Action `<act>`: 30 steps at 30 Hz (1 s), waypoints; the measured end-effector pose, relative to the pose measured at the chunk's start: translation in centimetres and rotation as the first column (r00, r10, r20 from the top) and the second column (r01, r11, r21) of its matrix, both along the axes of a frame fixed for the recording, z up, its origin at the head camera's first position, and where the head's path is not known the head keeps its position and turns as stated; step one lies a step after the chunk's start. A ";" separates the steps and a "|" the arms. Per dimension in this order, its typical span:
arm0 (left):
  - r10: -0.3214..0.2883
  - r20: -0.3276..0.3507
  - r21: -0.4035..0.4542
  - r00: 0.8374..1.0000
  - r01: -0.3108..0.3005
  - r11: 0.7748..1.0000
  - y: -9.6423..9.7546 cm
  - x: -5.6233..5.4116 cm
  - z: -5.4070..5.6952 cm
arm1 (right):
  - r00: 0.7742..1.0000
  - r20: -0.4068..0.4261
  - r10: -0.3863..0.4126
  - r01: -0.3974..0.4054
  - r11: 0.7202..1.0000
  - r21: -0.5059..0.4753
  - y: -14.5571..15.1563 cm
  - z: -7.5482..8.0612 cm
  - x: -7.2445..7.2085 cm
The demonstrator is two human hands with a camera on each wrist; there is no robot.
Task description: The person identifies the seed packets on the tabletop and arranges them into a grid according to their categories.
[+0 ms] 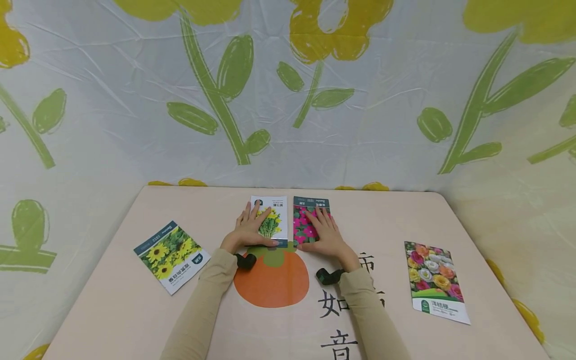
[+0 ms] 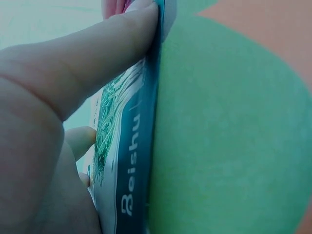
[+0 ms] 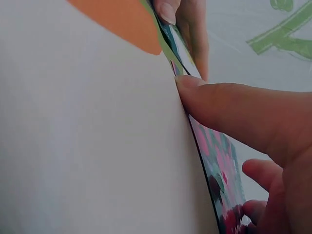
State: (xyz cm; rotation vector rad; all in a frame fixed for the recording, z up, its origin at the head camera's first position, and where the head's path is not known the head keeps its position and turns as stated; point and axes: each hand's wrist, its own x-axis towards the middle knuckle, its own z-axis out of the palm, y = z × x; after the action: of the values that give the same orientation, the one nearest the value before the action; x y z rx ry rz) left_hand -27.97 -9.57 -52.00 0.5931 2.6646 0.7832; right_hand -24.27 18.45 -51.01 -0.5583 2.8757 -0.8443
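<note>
Two seed packets lie side by side near the table's far edge, a narrow gap between them. My left hand (image 1: pixel 250 228) rests with spread, straight fingers on the white packet with yellow flowers (image 1: pixel 280 220); its thumb lies along the dark "Beishu" strip (image 2: pixel 130 161) at the near edge. On the packet with pink flowers (image 1: pixel 302 222) my right hand (image 1: pixel 327 235) lies the same way, fingers spread over the front. In the right wrist view, its thumb (image 3: pixel 214 100) touches that packet's near corner. Parts of both packets are hidden under the hands.
A sunflower packet (image 1: pixel 172 256) lies tilted on the left of the table. At the right is a packet of mixed-colour blooms (image 1: pixel 435 280). The pale tablecloth (image 1: pixel 117 310) bears an orange fruit print (image 1: pixel 271 282) and black characters. A flower-printed curtain (image 1: pixel 360 145) hangs behind.
</note>
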 end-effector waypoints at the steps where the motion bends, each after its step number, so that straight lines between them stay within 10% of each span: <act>1: 0.001 0.004 0.000 1.000 -0.001 1.000 0.0 0.1 0.2 | 1.000 -0.004 -0.003 0.003 1.000 0.001 0.0 0.0 0.0; 30: 0.018 0.007 0.043 1.000 -0.018 0.999 -0.1 0.5 0.7 | 0.991 -0.130 0.024 -0.018 0.999 0.046 -0.1 -0.6 0.7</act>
State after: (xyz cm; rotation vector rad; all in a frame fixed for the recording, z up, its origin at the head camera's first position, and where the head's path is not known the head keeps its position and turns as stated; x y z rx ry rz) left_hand -27.50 -9.66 -51.26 0.5770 2.6564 0.8483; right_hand -23.62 18.30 -51.58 -0.6615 2.9914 -0.7656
